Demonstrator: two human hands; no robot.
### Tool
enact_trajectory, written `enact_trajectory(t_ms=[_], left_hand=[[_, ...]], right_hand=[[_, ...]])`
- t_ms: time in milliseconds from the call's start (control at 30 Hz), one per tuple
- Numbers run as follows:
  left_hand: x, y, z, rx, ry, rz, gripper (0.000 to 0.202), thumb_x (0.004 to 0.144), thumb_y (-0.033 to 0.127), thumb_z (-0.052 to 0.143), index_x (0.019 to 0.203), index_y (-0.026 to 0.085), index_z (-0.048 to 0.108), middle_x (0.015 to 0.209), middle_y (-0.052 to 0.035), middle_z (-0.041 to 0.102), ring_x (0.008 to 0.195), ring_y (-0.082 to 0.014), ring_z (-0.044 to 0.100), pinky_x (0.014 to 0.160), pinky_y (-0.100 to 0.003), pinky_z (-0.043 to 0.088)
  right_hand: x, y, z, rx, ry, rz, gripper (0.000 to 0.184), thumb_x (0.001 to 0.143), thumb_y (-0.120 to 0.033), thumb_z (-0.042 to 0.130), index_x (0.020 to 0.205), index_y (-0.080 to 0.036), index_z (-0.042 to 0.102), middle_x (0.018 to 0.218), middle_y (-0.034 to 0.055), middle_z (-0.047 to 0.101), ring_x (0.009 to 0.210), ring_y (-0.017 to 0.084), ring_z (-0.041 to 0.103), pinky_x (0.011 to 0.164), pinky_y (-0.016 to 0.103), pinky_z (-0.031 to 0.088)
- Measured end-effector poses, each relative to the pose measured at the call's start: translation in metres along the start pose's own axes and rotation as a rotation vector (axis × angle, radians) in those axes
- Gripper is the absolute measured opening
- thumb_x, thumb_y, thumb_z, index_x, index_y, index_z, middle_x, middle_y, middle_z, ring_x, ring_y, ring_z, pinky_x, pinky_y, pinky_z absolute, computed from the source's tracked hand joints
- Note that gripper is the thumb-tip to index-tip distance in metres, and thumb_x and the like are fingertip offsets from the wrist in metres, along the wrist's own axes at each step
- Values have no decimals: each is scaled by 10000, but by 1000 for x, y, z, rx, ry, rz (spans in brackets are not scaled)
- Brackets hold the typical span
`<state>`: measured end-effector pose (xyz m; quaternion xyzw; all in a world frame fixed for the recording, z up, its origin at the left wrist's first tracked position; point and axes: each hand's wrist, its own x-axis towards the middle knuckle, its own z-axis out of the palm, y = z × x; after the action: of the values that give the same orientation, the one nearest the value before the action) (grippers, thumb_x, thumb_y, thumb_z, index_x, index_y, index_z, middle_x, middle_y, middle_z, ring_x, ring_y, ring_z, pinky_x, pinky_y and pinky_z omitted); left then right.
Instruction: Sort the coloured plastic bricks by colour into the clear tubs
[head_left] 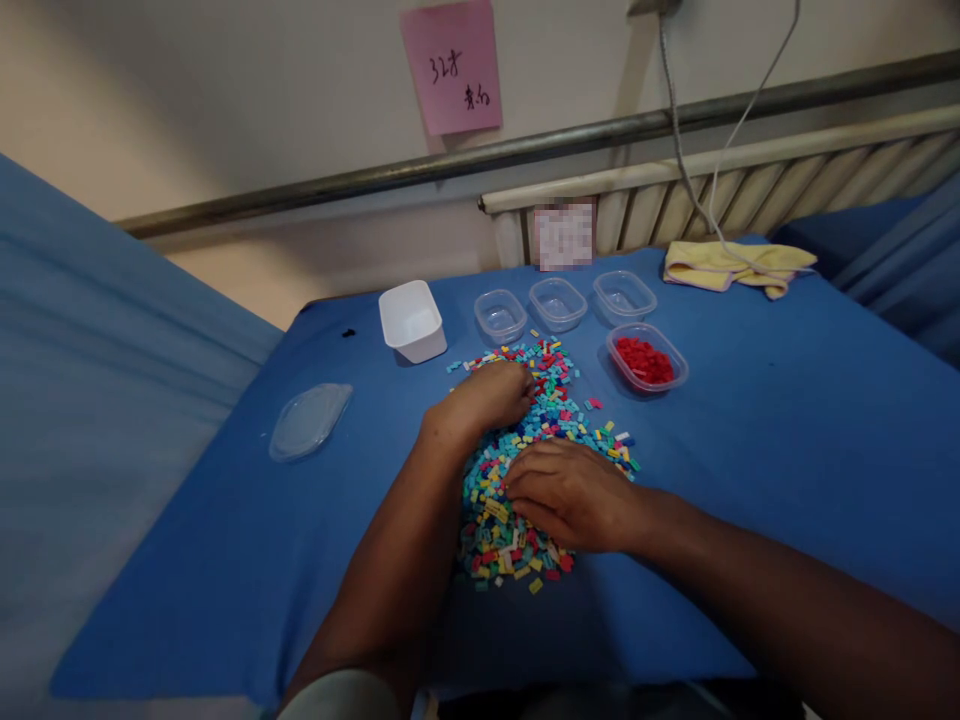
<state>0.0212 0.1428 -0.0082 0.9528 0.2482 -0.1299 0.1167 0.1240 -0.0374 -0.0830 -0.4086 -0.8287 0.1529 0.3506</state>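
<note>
Small blocks (pixel 553 412) of many colours lie in a loose pile at the middle of the blue cloth (pixel 360 560). The left hand (pixel 499 395) is at the far part of this pile, its fingers curled downward; whether they pinch a block, one cannot tell. The right hand (pixel 566 490) lies over the nearer part, with fingers bent and side by side; its grip also cannot be told. To the right, a clear box (pixel 681 372) holds red blocks (pixel 643 360).
</note>
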Motion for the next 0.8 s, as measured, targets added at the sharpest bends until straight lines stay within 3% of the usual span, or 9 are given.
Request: enact_trajectory(t_ms=[133, 300, 467, 667, 800], left_hand=[[-6, -6, -7, -67, 80, 3, 166, 931, 155, 595, 900, 170, 757, 883, -51, 752, 711, -173, 572, 657, -327, 346], [-2, 1, -13, -202, 179, 78, 196, 947, 165, 602, 991, 163, 793, 948, -44, 772, 803, -173, 637, 725, -307, 418], [25, 36, -22, -127, 208, 192, 212, 950, 160, 604, 1036, 170, 798, 1055, -71, 795, 941, -219, 686, 799, -330, 461], [64, 94, -44, -6, 183, 346, 221, 988, 149, 559, 1005, 152, 779, 990, -90, 776, 836, -206, 660, 724, -351, 427], [83, 114, -44, -38, 130, 389, 212, 999, 169, 608, 1111, 164, 787, 1089, -90, 785, 879, -200, 679, 730, -334, 449]], right_hand=[[0, 0, 1, -5, 17, -6, 141, 1109, -282, 623, 1130, -220, 748, 1173, 54, 816, 1112, 229, 742, 1031, 417, 563], [3, 1, 0, -12, 12, -10, 158, 1114, -287, 609, 1095, -220, 750, 1153, 46, 817, 1100, 222, 745, 1021, 403, 560], [5, 1, -3, -64, -11, 2, 171, 1107, -291, 609, 1064, -215, 756, 1100, 42, 812, 1052, 224, 734, 972, 395, 554], [6, 3, -3, -202, -76, 34, 121, 973, -259, 699, 878, -201, 748, 970, 76, 802, 926, 253, 730, 861, 402, 548], [6, 5, -1, -209, -101, 43, 79, 907, -250, 719, 861, -206, 765, 955, 75, 827, 909, 269, 745, 830, 398, 535]])
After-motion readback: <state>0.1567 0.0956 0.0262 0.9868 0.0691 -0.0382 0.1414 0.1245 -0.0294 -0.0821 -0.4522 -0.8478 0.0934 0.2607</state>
